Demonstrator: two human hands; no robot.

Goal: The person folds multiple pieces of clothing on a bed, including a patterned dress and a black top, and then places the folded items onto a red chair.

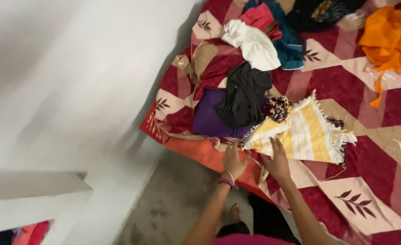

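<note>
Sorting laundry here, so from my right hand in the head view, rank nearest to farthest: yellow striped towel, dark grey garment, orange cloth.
1. yellow striped towel, touching the right hand
2. dark grey garment, up-left, mid-pile
3. orange cloth, far upper right corner

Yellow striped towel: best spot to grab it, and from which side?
Probably the near pointed corner of the yellow striped towel, approached from the bed's front edge. That corner lies flat on the red patterned bedspread, right by the left hand and right hand. Its far edge tucks under a dark patterned cloth, and the fringed right end is bunched.
</note>
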